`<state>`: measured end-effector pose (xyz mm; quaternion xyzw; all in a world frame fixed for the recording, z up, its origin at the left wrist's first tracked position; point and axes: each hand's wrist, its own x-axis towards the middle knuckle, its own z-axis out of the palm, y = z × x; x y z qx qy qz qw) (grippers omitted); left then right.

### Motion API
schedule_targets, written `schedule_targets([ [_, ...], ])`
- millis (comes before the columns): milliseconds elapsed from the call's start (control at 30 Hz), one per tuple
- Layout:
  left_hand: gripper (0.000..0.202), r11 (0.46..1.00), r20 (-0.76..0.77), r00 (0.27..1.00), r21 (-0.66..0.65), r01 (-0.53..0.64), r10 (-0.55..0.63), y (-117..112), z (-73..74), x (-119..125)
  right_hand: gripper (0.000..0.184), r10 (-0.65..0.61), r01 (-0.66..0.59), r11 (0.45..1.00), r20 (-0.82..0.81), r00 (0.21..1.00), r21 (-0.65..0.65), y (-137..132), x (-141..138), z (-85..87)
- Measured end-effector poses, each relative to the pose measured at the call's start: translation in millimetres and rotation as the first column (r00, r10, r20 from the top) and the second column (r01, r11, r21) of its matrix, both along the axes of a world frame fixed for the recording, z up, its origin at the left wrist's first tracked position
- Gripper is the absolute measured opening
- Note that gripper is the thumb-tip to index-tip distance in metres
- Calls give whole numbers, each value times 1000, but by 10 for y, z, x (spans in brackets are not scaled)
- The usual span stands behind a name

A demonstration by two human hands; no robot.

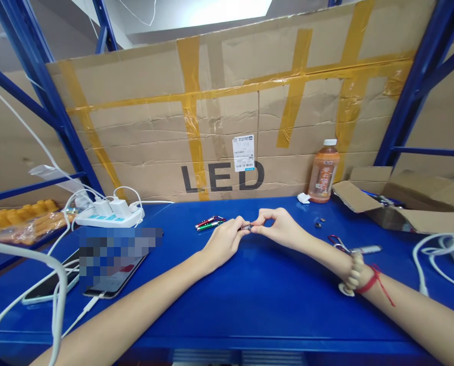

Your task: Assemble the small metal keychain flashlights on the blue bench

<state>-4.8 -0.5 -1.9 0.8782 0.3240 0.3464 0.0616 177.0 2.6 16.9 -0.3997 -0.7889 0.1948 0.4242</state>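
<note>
My left hand [223,242] is closed, pinching one end of a small dark-and-silver cylinder [246,227] above the blue tabletop. At its other end, the thumb and forefinger of my right hand [282,227] are pinched together. Most of the cylinder is hidden by the fingers. Just behind my left hand lie a slim red metal tube [207,221] and a green metal tube [209,226], side by side. A silver tube [367,249] with a red carabiner clip [336,241] rests beyond my right forearm.
Two phones [122,269] [46,284] and white cables lie left, before a power strip [110,216]. At the back right stand a drink bottle [323,173] and an open cardboard box [387,216]. Small dark bits [319,223] lie nearby. A large cardboard sheet [154,147] closes off the back.
</note>
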Motion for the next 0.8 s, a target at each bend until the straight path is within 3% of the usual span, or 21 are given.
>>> schedule_targets([
  [167,11,997,-28,999,59,-41,43,30,-26,-13,22,12,-39,980,-134,991,-197,-35,-72,27],
  [367,14,994,-25,997,86,-72,75,29,-4,-7,32,-105,8,880,-177,979,-475,-119,-130,106],
  [633,21,998,54,998,54,-18,15,26,11,5,43,-89,-109,780,-282,955,-616,-118,-90,108],
  [733,20,1000,69,998,12,-16,15,40,22,14,42,-107,-64,808,-253,962,-586,-71,-94,66],
  [800,21,999,93,996,-34,-17,20,45,33,22,41,-115,-12,880,-237,965,-476,-35,-89,46],
])
